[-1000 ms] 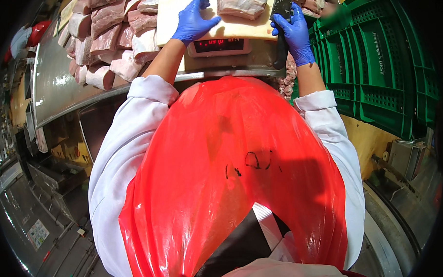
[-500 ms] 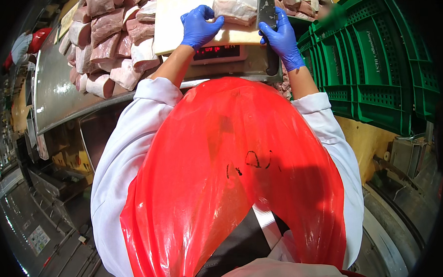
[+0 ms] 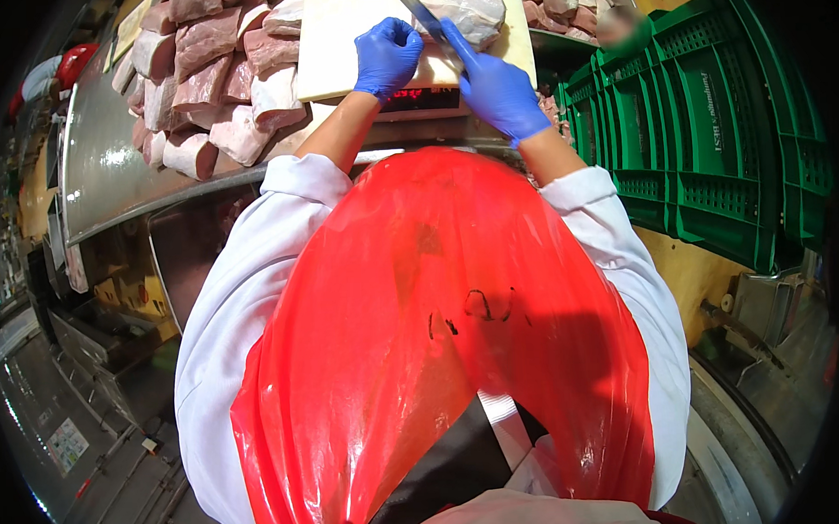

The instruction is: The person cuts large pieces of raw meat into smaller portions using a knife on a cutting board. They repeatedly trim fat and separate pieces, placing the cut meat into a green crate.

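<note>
Head view, with clock bearings read from the middle of the picture: we find both gloved hands near twelve and one o'clock, at a pale cutting board (image 3: 333,43). One piece of meat (image 3: 476,18) lies on this board, just past twelve o'clock, its upper side pale and fatty. We record the left hand (image 3: 387,58) over the board, at about twelve o'clock, its fingers curled inward near the meat's left end; we cannot tell whether it pinches anything. The right hand (image 3: 501,93), at one o'clock, is closed on a knife (image 3: 427,23), with the index finger stretched forward along it. The blade slants toward eleven o'clock across the meat's near left end; we cannot tell whether its edge touches the meat. Below the board's near edge we note a red-lit display (image 3: 414,98), partly covered. A large pile of meat cuts (image 3: 219,84) sits between ten and eleven o'clock on the metal bench (image 3: 111,162). At one o'clock, beyond the board, we see a heap of smaller meat pieces (image 3: 568,3). Green crates (image 3: 683,123) stand at two o'clock.
</note>
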`<state>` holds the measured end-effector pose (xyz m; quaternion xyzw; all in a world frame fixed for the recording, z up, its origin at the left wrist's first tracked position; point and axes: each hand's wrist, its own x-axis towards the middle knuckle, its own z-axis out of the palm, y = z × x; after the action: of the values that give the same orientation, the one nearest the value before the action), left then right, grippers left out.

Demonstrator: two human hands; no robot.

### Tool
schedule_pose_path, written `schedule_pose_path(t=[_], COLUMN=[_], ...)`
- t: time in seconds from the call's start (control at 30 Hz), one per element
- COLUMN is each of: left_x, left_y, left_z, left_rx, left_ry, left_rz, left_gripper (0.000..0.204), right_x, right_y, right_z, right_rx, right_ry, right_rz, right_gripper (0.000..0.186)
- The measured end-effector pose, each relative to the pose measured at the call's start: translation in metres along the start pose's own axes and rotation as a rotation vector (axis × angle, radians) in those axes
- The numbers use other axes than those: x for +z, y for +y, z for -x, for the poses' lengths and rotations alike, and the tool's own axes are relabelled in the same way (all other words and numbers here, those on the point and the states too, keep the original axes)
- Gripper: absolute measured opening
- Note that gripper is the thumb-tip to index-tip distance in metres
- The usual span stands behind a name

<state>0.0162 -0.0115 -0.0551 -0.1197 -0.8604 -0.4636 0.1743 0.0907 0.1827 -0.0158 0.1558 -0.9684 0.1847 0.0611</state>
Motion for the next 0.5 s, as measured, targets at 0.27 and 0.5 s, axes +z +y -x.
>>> schedule_pose_path(t=[0.27,0.5], left_x=[-0.003,0.001], left_y=[0.001,-0.003], left_z=[0.004,0.003], left_rx=[-0.005,0.019], left_ry=[0.052,0.009], left_rz=[0.062,0.025], left_gripper=[0.014,0.017], right_x=[-0.047,-0.013], right_y=[-0.006,-0.020], right_z=[0.065,-0.018], right_rx=[-0.015,-0.059], right_ry=[-0.197,-0.051], right_rz=[0.118,0.091], right_gripper=[0.084,0.082])
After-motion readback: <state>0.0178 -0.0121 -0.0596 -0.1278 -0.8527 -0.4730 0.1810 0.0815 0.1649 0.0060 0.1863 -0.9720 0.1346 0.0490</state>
